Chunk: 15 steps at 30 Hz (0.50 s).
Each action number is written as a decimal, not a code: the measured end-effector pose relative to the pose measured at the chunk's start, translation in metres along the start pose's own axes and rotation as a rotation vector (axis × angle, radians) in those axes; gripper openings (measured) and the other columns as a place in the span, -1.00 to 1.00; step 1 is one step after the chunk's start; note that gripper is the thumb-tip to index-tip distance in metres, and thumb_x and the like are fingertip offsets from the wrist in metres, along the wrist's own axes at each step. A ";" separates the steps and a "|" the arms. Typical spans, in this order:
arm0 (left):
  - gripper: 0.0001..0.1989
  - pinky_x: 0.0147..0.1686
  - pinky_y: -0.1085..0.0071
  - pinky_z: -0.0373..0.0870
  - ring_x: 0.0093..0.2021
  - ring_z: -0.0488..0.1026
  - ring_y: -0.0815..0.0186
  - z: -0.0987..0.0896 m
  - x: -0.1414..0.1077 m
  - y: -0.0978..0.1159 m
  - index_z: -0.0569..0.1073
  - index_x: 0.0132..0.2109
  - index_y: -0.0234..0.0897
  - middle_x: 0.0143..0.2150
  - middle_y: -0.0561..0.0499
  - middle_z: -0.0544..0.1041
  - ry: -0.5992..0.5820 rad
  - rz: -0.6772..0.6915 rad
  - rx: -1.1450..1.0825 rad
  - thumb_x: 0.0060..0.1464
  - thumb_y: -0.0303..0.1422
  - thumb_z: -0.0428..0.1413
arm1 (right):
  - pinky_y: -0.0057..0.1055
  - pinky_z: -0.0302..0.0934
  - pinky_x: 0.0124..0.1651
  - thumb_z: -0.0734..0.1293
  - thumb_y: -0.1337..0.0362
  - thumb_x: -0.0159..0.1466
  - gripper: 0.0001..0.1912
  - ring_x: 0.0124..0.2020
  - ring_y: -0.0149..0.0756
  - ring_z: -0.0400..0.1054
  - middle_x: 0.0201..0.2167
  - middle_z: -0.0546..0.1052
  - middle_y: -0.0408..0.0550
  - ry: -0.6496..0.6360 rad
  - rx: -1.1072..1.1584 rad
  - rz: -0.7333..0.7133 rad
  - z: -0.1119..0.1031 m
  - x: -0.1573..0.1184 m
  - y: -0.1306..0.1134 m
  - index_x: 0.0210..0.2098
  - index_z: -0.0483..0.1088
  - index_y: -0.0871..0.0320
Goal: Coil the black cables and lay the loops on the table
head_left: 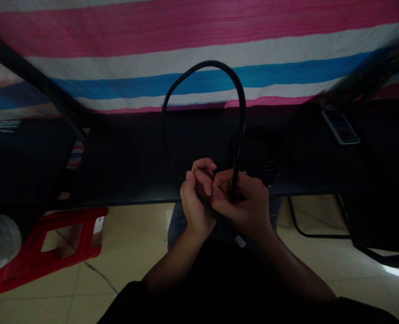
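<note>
A black cable (241, 105) rises from my hands in one large upright loop over the near edge of the dark table. My left hand (199, 198) has its fingers curled, and the cable runs through it beneath the thumb. Close against it, my right hand (243, 200) is closed around the other side of the loop. The fingertips of both hands meet near the loop's base. A small pale tag or plug end (239, 241) shows below my right hand; its kind is unclear in the dim light. Behind that hand, a coiled black cable (262, 155) lies on the table.
The black tabletop (128, 166) ends just before my body. A phone (341, 127) lies to the right. Striped pink, white and blue sheeting (145, 40) hangs behind. At lower left stands a red stool (40, 265); a black chair (381, 225) is at right.
</note>
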<state>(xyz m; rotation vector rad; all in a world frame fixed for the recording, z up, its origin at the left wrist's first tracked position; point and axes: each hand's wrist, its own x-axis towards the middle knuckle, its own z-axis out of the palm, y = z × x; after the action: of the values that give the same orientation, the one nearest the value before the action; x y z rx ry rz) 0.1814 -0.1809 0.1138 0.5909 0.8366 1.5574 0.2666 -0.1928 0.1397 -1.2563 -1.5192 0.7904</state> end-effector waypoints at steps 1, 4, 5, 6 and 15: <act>-0.46 -0.10 0.38 0.37 -0.24 0.34 0.28 0.000 0.000 -0.001 0.20 -0.61 -0.23 -0.18 -0.04 0.46 -0.001 -0.003 0.002 0.31 -0.11 -0.05 | -0.53 0.02 -0.56 0.30 0.41 0.11 -0.91 -0.65 -0.52 0.13 -0.64 0.33 -0.31 0.007 0.004 -0.001 0.001 0.000 0.001 -0.50 0.32 0.12; -0.46 -0.07 0.38 0.37 -0.28 0.33 0.31 -0.002 0.001 -0.002 0.21 -0.61 -0.24 -0.17 -0.03 0.46 -0.008 -0.017 -0.003 0.31 -0.09 -0.04 | -0.53 0.01 -0.56 0.30 0.41 0.09 -0.91 -0.66 -0.52 0.13 -0.66 0.30 -0.33 0.024 -0.004 -0.010 0.003 0.001 0.003 -0.50 0.32 0.12; -0.46 -0.07 0.39 0.37 -0.28 0.32 0.32 -0.002 0.001 -0.003 0.22 -0.61 -0.24 -0.16 -0.03 0.46 -0.010 -0.022 -0.007 0.31 -0.09 -0.04 | -0.53 0.00 -0.57 0.30 0.42 0.08 -0.91 -0.66 -0.52 0.12 -0.66 0.29 -0.33 0.029 -0.011 -0.017 0.003 0.001 0.004 -0.50 0.31 0.12; -0.46 -0.07 0.39 0.37 -0.28 0.32 0.32 -0.002 0.001 -0.003 0.22 -0.61 -0.24 -0.16 -0.03 0.46 -0.011 -0.025 -0.010 0.31 -0.09 -0.05 | -0.53 0.00 -0.57 0.30 0.42 0.08 -0.91 -0.66 -0.53 0.12 -0.66 0.28 -0.34 0.038 -0.018 -0.025 0.004 0.000 0.004 -0.50 0.31 0.12; -0.46 -0.13 0.42 0.37 -0.21 0.36 0.29 0.000 0.004 0.000 0.21 -0.62 -0.24 -0.18 -0.05 0.47 0.021 -0.030 0.014 0.31 -0.13 -0.07 | -0.52 -0.01 -0.56 0.29 0.42 0.08 -0.89 -0.66 -0.53 0.09 -0.65 0.27 -0.33 0.070 -0.024 -0.038 0.003 0.002 0.003 -0.50 0.29 0.11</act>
<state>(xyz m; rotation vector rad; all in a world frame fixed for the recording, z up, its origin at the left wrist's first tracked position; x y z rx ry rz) 0.1809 -0.1772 0.1135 0.5709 0.8689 1.5341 0.2644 -0.1899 0.1367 -1.2560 -1.4958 0.6990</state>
